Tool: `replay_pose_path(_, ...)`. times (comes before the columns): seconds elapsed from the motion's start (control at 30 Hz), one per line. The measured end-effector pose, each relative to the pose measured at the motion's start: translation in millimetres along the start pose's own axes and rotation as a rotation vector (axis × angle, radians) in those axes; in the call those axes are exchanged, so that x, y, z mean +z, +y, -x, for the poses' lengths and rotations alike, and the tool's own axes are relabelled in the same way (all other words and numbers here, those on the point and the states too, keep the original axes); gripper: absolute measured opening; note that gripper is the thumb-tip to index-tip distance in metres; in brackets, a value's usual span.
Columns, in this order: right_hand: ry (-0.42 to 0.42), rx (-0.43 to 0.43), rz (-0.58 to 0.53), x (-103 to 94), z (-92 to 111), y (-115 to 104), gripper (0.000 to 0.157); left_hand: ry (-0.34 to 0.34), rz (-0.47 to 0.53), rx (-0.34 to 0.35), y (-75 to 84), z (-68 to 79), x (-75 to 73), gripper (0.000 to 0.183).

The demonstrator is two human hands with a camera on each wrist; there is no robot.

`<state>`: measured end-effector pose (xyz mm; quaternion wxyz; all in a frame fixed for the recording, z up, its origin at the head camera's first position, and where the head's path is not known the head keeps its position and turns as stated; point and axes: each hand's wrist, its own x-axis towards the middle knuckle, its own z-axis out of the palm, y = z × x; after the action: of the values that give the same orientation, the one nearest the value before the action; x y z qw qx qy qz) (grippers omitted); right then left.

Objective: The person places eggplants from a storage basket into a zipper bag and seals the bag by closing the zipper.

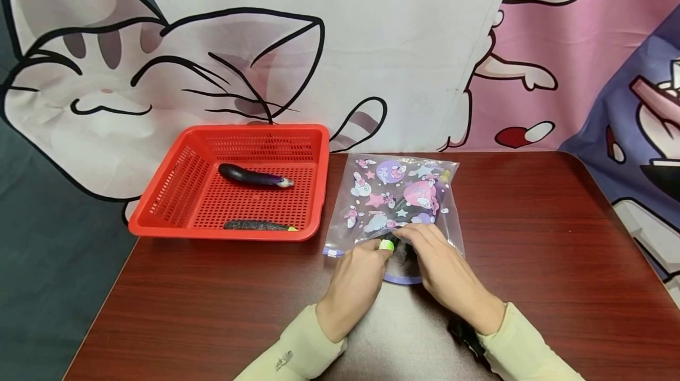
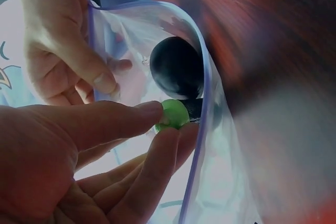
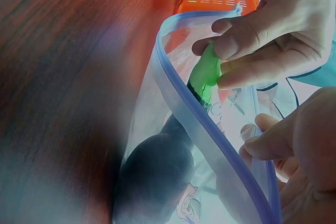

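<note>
From my remote station I took twelve o'clock as straight away from the person. The left hand (image 1: 355, 280) was closed to a pinch, thumb and fingertips bearing on the light end of a green-tipped vegetable (image 3: 203, 83). The right hand (image 1: 441, 272) was curled in, gripping the upper rim of the printed zip bag (image 1: 372, 199); I saw nothing else in it.

The vegetable's tip stood within the bag's mouth, between one and two o'clock from the left hand and at ten from the right; the left was nearer, being in contact. I judged the long axis to be the governing relation — the dark body ran inward from the tip toward one or two o'clock, most of its length hidden by film and prints. A dark rounded item (image 2: 176, 67) lay just beside it inside the bag; whether they touched I could not tell.

The bag lay on the tabletop (image 1: 531, 239), mouth toward six o'clock. A red basket (image 1: 186, 233) stood at ten from the hands, holding an eggplant (image 1: 255, 176) and a bumpy dark vegetable (image 1: 257, 225).
</note>
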<state>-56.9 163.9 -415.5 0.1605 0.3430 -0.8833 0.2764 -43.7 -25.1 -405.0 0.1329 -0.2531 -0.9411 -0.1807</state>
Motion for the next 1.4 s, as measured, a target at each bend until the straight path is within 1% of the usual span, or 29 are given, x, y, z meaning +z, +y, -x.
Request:
replay_pose_path(0.4, 0.004, -0.008, -0.002, 0.3, 0, 0, 0.046, 0.009, -0.006, 0.021, -1.2, -4.8, 9.2, 0.02)
replay_pose_path(0.6, 0.006, -0.012, -0.002, 1.7, 0, 1, 0.045, 0.015, -0.031, 0.022, -0.4, -6.3, 12.8, 0.017)
replay_pose_path(0.87, -0.001, -0.002, -0.001, 1.9, 0, 1, 0.043, -0.038, 0.035, 0.018, 2.0, -7.4, 16.3, 0.007)
replay_pose_path(1.03, -0.001, 0.0, 0.0, 1.4, 0, 0, 0.044, -0.041, 0.058, 0.017, 2.1, -8.6, 18.7, 0.005)
replay_pose_path(1.13, 0.003, -0.004, 0.002, 1.9, 0, 1, 0.046, -0.044, 0.056, 0.011, 3.0, -8.8, 20.2, 0.012)
replay_pose_path(1.2, 0.005, -0.005, 0.0, 2.1, 0, 1, 0.046, -0.059, 0.043, 0.011, 3.9, -8.6, 20.7, 0.022)
replay_pose_path(1.27, 0.009, -0.008, -0.003, 2.6, 0, 1, 0.045, -0.08, 0.033, 0.014, 4.6, -8.5, 20.9, 0.027)
replay_pose_path(1.4, 0.009, -0.006, -0.006, 2.9, 0, 1, 0.044, -0.115, 0.022, 0.04, 4.3, -8.5, 21.3, 0.026)
